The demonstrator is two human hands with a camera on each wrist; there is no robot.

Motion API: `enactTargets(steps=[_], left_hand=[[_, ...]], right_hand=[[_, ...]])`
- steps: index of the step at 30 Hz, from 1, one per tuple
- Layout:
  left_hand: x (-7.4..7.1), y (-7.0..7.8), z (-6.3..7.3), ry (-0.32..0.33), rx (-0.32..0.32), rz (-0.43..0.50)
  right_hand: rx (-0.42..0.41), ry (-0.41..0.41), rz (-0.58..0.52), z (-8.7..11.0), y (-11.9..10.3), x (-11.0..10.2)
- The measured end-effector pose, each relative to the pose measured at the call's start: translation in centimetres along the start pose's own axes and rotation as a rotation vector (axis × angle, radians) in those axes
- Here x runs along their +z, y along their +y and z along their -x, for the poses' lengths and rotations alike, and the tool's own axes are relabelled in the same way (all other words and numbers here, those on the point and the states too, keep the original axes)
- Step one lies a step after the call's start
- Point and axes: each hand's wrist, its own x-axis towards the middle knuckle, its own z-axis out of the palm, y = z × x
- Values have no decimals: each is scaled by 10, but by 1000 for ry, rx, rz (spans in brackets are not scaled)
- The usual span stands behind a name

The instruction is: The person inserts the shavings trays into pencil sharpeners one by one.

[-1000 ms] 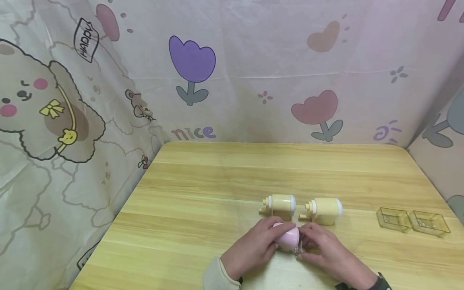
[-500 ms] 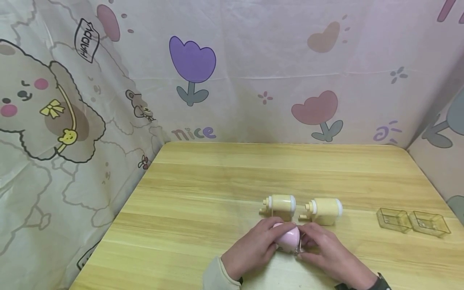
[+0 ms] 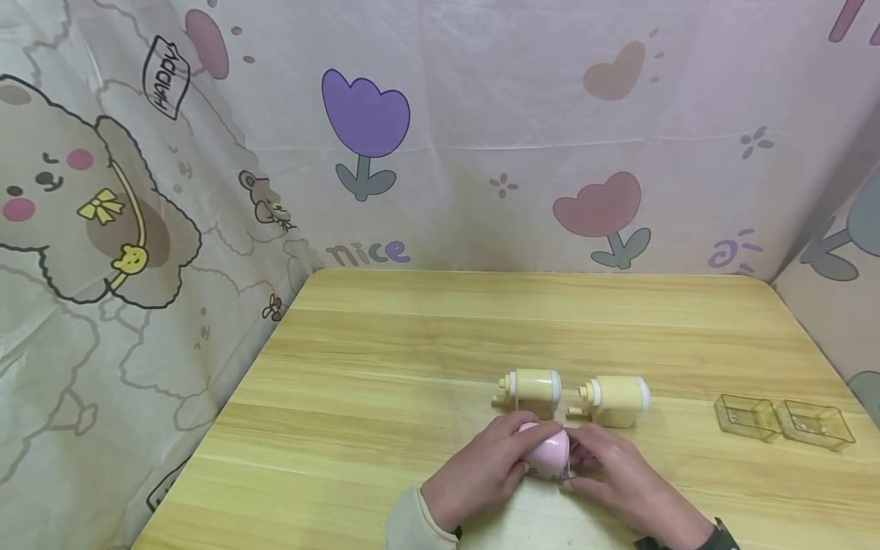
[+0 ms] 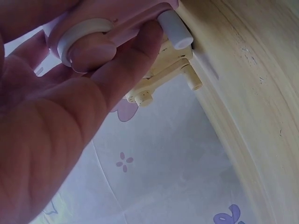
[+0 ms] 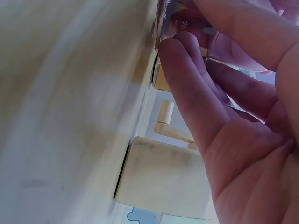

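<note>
My left hand [image 3: 477, 464] grips a pink crank pencil sharpener [image 3: 548, 454] that lies on the table, fingers over its top and side. In the left wrist view its white crank knob [image 4: 176, 31] shows beside a fingertip. My right hand [image 3: 622, 483] is at the sharpener's other end, pinching a clear plastic drawer [image 5: 167, 24] against it. Fingers hide much of the drawer, so how deep it sits cannot be told. Just behind the hands stand two yellow pencil sharpeners, a left one [image 3: 536, 387] and a right one [image 3: 620, 399].
Two clear yellowish drawers, a left one [image 3: 746, 417] and a right one [image 3: 814, 424], lie side by side at the right of the wooden table [image 3: 357, 397]. A printed cloth [image 3: 474, 92] hangs behind and along the sides of the table.
</note>
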Motion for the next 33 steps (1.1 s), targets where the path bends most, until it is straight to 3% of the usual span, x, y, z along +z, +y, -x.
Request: enactTargets(steps=[13,33], left_hand=[[0,0,-1,8,6,1],[0,0,-2,11,16,16]], right_hand=[[65,-16,-10,-1,-3,0],[21,22,3,-2,-2,4]])
